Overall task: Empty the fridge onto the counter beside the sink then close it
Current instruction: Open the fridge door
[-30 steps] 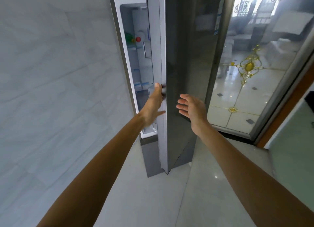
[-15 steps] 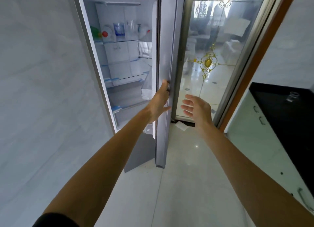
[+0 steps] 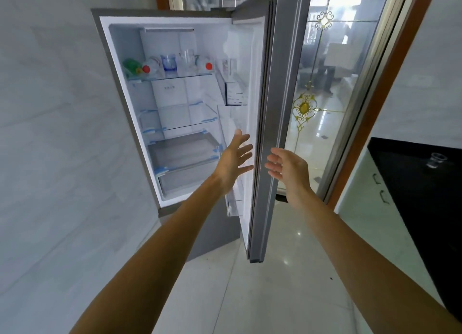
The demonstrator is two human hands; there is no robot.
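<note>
Fridge (image 3: 130, 103): stands open at the left wall.
Door (image 3: 272, 123): swung out, edge-on, between the two hands.
Top shelf (image 3: 175, 76): lying bottles, red caps; blue cup (image 3: 168, 63); clear glasses.
Left hand (image 3: 233, 161): grip wide, fingers spread, empty, at door's inner face.
Right hand (image 3: 290, 167): grip wide, empty, right of door edge.
Table (image 3: 410, 183): black, far right; one glass (image 3: 436, 159) on it.

Fridge (image 3: 120, 88) standing vs left wall, door (image 3: 270, 133) swinging out to its right. Bottles (image 3: 150, 67) & glasses (image 3: 186, 59) sitting on top shelf (image 3: 172, 78). Counter (image 3: 410, 183) lying far right w/ a glass (image 3: 436, 160) on it.
</note>
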